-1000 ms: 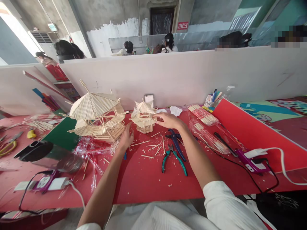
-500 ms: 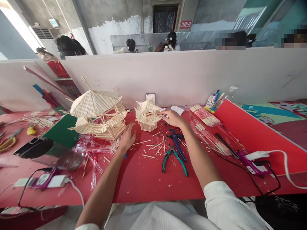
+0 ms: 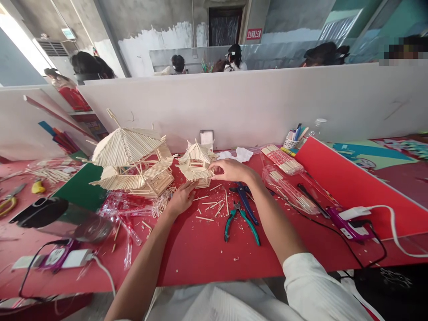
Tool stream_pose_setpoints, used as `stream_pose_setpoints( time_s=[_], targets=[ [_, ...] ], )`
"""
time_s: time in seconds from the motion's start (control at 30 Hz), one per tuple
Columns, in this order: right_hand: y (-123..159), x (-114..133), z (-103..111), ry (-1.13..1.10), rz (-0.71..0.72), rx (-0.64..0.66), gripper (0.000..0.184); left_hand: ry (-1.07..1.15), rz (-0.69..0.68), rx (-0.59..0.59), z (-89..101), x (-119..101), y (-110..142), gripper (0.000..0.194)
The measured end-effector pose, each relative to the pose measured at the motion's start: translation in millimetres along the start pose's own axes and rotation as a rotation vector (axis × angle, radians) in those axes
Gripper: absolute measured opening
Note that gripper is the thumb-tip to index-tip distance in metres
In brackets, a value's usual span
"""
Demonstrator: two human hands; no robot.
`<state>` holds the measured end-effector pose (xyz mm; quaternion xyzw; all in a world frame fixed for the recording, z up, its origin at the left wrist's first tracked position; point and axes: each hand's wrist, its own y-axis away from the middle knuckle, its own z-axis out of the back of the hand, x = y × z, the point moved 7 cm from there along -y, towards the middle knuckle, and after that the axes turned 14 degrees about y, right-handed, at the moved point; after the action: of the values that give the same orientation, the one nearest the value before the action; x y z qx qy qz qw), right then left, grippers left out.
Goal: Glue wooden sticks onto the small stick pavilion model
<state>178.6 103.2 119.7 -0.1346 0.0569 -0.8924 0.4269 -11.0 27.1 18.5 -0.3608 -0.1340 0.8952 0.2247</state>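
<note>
A small pavilion model built of thin wooden sticks (image 3: 194,164) stands on the red table in front of me. My right hand (image 3: 231,170) has curved fingers and thumb at the right edge of its lower roof, gripping it there. Against the base at the front left lie the stretched fingers of my left hand (image 3: 180,198), palm down. Beside it on the left stands a larger stick pavilion (image 3: 129,156) with a pointed roof. Green-handled pliers (image 3: 239,218) and a blue-handled cutting tool (image 3: 248,203) lie below my right hand.
Loose stick pieces (image 3: 214,206) and crumbs are scattered on the table. Bagged sticks (image 3: 294,191), a red board (image 3: 354,187) and a purple power strip (image 3: 349,227) lie at right. A bottle (image 3: 83,223) lies at left. A white partition (image 3: 234,107) runs behind; people sit beyond.
The small pavilion has turned and shifted slightly left and nearer. My left hand has moved right to its base, and my right hand has followed it left, fingers more curled.
</note>
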Motion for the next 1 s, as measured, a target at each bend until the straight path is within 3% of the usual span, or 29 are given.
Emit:
stream_pose_setpoints(
  time_s=[0.33, 0.43, 0.57, 0.77, 0.9, 1.0],
  targets=[
    [-7.9, 19.6, -4.9, -0.033, -0.006, -0.007, 0.037, -0.004, 0.029, -0.01, 21.8, 12.1, -1.6, 0.047],
    [-1.6, 14.0, 3.1, -0.105, -0.002, 0.031, 0.032, 0.0, 0.077, 0.074, 31.3, 10.9, 2.8, 0.031],
    [8.2, -8.0, 9.0, -0.062, -0.064, 0.1, 0.014, -0.04, 0.127, 0.278, 30.2, 5.2, 11.9, 0.014],
    [4.2, -31.9, -35.6, 0.063, -0.074, 0.341, 0.011, -0.14, 0.148, 0.343, 22.4, 5.1, 14.2, 0.012],
    [-3.9, -28.1, -71.5, 0.125, -0.028, 0.456, 0.012, -0.165, 0.121, 0.313, 22.5, 6.1, 13.6, 0.01],
    [-7.4, -21.6, -82.0, 0.178, -0.021, 0.464, 0.011, -0.183, 0.099, 0.288, 24.9, 6.5, 13.7, 0.011]
  ],
)
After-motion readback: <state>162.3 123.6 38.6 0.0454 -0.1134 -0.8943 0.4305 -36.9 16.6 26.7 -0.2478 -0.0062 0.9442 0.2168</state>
